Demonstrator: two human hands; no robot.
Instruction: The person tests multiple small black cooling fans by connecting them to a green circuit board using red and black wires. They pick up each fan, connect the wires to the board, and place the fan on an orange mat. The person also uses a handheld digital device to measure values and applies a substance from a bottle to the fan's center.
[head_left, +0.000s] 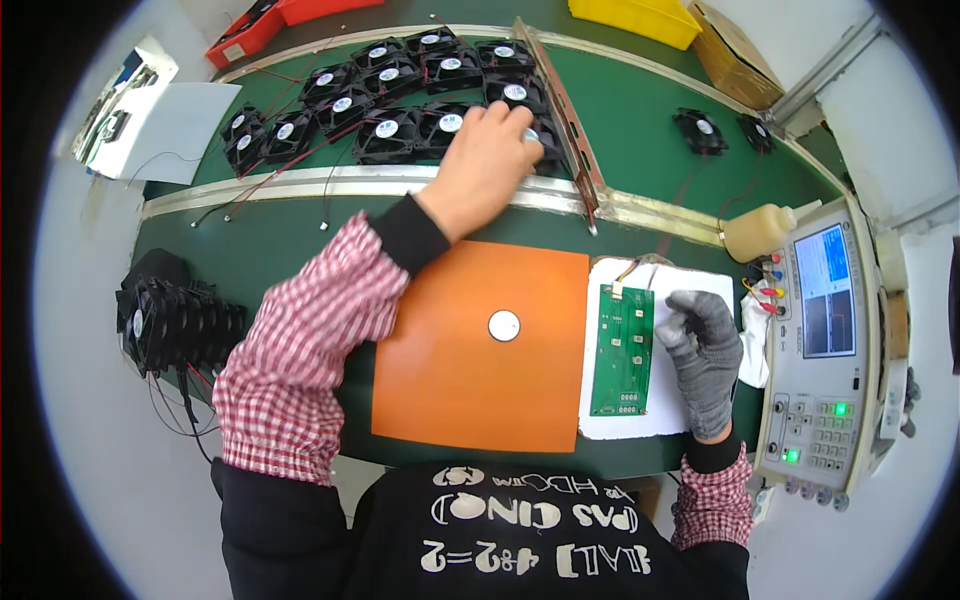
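My bare left hand (484,165) reaches over the bench to the right end of a group of black cooling fans with round white labels. Its fingers are bent over one cooling fan (530,136), which they partly cover. My right hand (703,362), in a grey knit glove, is curled beside the right edge of a green circuit board (622,350). Whatever its fingers hold, if anything, is hidden. The board lies on a white pad (655,425), and a plug with wires (617,290) sits at its upper end. A white disc (504,325) rests on the orange mat (470,390).
A metal rail (565,110) splits the far bench, with two fans (700,132) right of it. An instrument with a lit screen (825,290) and a yellowish bottle (760,234) stand at right. Stacked fans (175,325) are at left. Red and yellow bins (640,20) line the back.
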